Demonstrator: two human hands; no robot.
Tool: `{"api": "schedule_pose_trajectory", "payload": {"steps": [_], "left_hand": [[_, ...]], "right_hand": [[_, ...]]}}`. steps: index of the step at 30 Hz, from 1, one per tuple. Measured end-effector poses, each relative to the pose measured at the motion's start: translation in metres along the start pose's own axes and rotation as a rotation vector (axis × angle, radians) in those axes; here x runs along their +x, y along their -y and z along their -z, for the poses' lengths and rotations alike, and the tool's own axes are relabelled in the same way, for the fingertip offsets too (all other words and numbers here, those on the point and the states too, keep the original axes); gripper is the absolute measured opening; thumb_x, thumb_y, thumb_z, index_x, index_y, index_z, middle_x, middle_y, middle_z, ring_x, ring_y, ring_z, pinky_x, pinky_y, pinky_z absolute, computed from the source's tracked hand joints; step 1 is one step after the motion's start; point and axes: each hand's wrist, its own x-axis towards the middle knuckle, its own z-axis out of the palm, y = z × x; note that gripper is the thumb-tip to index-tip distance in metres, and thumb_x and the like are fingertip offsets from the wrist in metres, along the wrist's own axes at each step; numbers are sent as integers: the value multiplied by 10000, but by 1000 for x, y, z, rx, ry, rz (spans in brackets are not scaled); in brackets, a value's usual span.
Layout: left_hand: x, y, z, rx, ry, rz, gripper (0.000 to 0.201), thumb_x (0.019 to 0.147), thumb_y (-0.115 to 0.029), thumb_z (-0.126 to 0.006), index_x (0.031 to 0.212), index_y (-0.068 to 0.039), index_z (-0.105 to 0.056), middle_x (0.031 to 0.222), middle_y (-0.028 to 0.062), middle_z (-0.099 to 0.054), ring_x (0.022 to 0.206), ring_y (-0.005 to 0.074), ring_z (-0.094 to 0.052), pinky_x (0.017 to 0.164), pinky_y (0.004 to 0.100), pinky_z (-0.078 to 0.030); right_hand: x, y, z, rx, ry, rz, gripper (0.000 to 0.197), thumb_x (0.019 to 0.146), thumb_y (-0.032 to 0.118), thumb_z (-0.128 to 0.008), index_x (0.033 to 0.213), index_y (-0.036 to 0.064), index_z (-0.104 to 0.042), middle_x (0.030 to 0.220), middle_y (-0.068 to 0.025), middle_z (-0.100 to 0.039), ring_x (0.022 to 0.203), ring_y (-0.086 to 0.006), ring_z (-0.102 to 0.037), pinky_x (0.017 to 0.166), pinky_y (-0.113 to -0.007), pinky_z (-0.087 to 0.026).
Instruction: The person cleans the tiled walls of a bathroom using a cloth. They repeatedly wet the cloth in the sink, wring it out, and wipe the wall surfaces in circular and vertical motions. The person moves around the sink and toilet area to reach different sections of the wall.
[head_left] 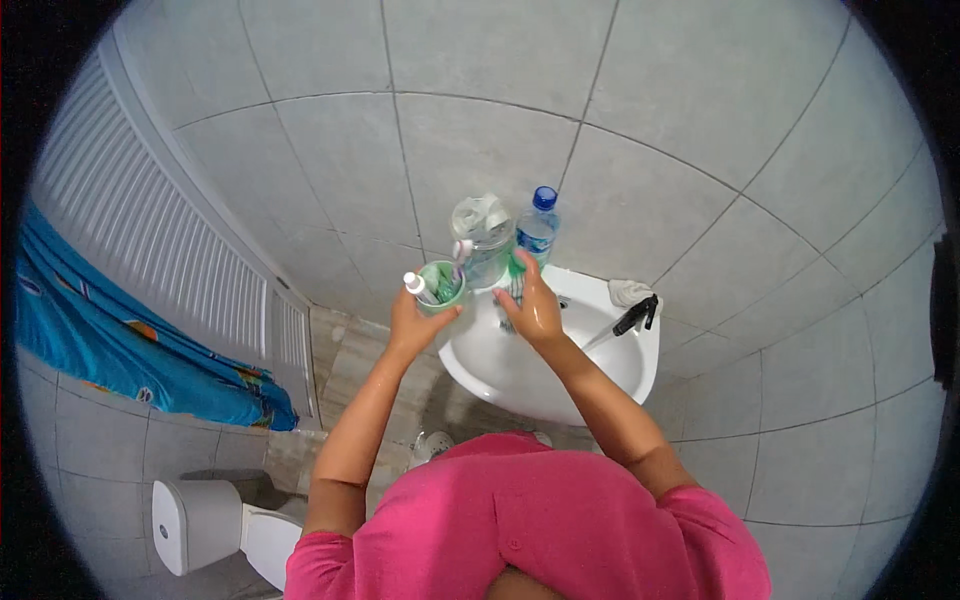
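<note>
My left hand [408, 325] is wrapped round a pale green cup [449, 303] beside the sink's left edge. In the cup stand a white tube with a white cap [415, 284], a green item [441, 287] and what looks like a toothbrush [461, 254]. My right hand [538, 308], wet and shiny, is over the back of the white sink [490, 370] with thumb and fingers apart. Between them shows a green-and-white striped thing [516, 287]; whether the hand touches it I cannot tell.
A clear container with white plastic in it [484, 226] and a blue-capped bottle [540, 225] stand behind the sink. A black-handled tap [635, 316] and whitish cloth [630, 292] are at its right. A toilet [196, 525] and blue curtain [130, 350] are left.
</note>
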Motion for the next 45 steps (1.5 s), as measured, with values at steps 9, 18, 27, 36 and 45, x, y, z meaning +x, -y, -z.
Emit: {"api": "schedule_pose_trajectory", "payload": {"steps": [9,18,27,36,45], "left_hand": [[6,-37,-145,-229,300,17,616,570,-196,-749,1079,-19,-451,981,132,-557,931,222,-537,809,319,-409],[38,-34,-252,-179,-62,-31,669,597,-159,-702,1150,-4,-360,1031,176,-506,972,313,-498,841,357,-382],[-1,-46,-229,-166,-89,25,652,606,-122,-722,1140,-4,-366,1030,123,-503,973,221,-490,853,315,-375],[-57,-60,-167,26,-187,39,641,600,-85,-727,1132,-12,-379,1031,109,-481,971,202,-484,841,299,-383],[-71,-53,-134,-52,-126,101,608,600,-79,-719,1114,-4,-404,1041,110,-470,978,206,-475,845,301,-376]], "right_hand": [[-68,-75,85,213,-138,-172,343,750,174,-625,1006,44,-437,829,-87,-539,732,-163,-521,678,-277,-426],[-127,-98,127,407,71,-633,203,771,174,-602,898,62,-491,775,-27,-495,703,-95,-467,619,-231,-401],[-86,-102,157,924,-71,-699,356,766,89,-458,1117,122,-408,957,-47,-451,846,-129,-461,692,-245,-399],[3,-187,19,-721,200,-155,437,742,128,-472,1158,9,-409,1119,-184,-421,1075,-346,-387,944,-464,-273],[-2,-167,13,-632,184,188,328,746,118,-473,1067,142,-534,1041,-139,-482,993,-381,-445,867,-462,-374]]}}
